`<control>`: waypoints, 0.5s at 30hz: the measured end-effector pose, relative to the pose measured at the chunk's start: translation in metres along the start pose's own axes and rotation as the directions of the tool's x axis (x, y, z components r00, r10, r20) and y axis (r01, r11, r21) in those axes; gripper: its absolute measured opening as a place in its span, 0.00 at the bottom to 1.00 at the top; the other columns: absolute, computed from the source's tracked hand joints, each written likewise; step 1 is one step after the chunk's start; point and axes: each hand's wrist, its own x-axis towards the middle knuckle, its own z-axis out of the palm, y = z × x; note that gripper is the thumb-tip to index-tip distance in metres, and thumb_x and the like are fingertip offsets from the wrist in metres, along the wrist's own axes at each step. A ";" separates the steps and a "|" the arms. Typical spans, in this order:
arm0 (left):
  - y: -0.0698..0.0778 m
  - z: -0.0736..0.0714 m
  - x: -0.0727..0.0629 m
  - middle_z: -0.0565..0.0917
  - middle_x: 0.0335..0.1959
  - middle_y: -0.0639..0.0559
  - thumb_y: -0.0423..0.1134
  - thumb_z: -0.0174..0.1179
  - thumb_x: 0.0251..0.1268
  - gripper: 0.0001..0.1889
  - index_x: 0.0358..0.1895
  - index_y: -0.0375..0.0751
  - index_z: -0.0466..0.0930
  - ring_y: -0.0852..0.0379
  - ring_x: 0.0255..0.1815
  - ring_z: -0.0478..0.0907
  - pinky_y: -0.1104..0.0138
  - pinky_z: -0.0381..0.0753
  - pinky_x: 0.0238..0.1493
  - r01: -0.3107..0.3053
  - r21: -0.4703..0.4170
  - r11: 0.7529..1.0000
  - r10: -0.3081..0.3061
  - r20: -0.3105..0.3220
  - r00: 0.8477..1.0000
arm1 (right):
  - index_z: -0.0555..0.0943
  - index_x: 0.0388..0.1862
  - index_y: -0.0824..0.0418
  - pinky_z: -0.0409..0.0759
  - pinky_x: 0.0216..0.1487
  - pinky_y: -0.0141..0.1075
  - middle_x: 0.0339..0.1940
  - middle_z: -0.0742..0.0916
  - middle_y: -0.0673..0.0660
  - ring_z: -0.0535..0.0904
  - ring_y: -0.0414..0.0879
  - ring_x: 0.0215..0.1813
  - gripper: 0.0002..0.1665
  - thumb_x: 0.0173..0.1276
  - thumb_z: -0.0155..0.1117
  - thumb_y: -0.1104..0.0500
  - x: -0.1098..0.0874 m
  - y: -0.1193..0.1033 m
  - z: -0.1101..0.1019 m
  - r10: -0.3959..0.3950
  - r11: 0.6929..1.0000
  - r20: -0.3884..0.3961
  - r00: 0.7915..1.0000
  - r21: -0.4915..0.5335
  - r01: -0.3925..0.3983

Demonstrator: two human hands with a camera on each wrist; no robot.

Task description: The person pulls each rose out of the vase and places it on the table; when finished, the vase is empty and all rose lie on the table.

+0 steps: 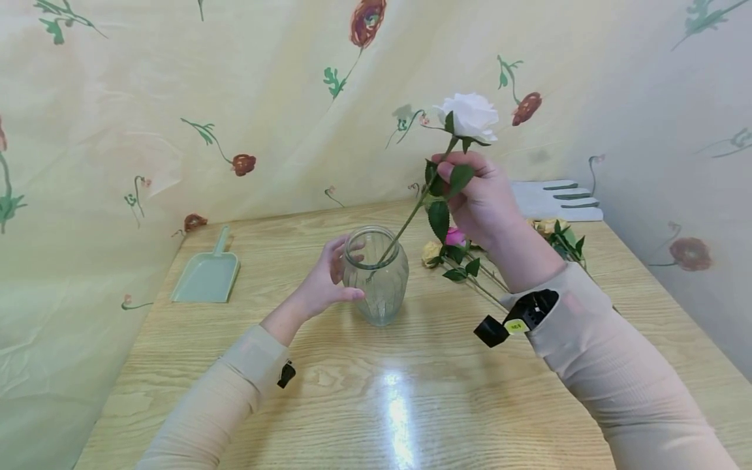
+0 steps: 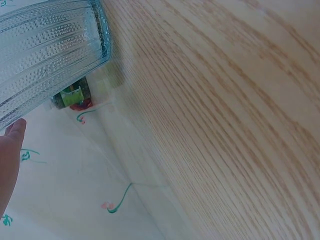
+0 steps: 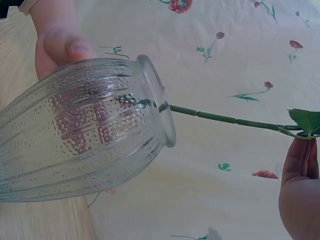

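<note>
A clear ribbed glass vase [image 1: 384, 297] stands upright on the wooden table. My left hand [image 1: 320, 284] holds its left side, thumb toward me and fingers round the far side; in the right wrist view those fingers show through the glass. High to the right, my right hand [image 1: 484, 199] pinches the stem of a white rose [image 1: 470, 117] just under the bloom, among its green leaves. The stem [image 3: 215, 117] slants down to the left through the vase mouth, and its lower end is inside the glass.
Yellow and pink flowers [image 1: 455, 236] with leafy stems lie right of the vase, partly behind my right arm. More yellow flowers [image 1: 549, 227] lie farther right. A pale dustpan [image 1: 205, 277] rests at the left, a light slotted flat piece [image 1: 546, 199] at the back right. Flowered cloth [image 1: 264, 98] hangs behind.
</note>
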 end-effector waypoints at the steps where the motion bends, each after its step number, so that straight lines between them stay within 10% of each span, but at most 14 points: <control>1: 0.000 0.000 0.000 0.58 0.69 0.35 0.61 0.73 0.35 0.61 0.70 0.43 0.41 0.37 0.66 0.60 0.49 0.64 0.63 0.000 0.001 1.000 0.000 0.001 1.000 | 0.86 0.26 0.59 0.73 0.34 0.23 0.35 0.85 0.55 0.78 0.43 0.41 0.08 0.44 0.75 0.65 0.000 -0.001 -0.001 -0.006 1.000 -0.003 1.000 0.001 0.006; 15: 0.000 0.000 0.000 0.58 0.68 0.35 0.61 0.73 0.36 0.61 0.70 0.43 0.41 0.37 0.66 0.60 0.49 0.61 0.65 -0.002 0.004 1.000 0.002 0.003 1.000 | 0.81 0.36 0.71 0.81 0.29 0.32 0.29 0.83 0.63 0.82 0.51 0.30 0.05 0.61 0.64 0.69 -0.003 -0.025 -0.025 -0.008 0.994 -0.143 0.990 0.104 0.023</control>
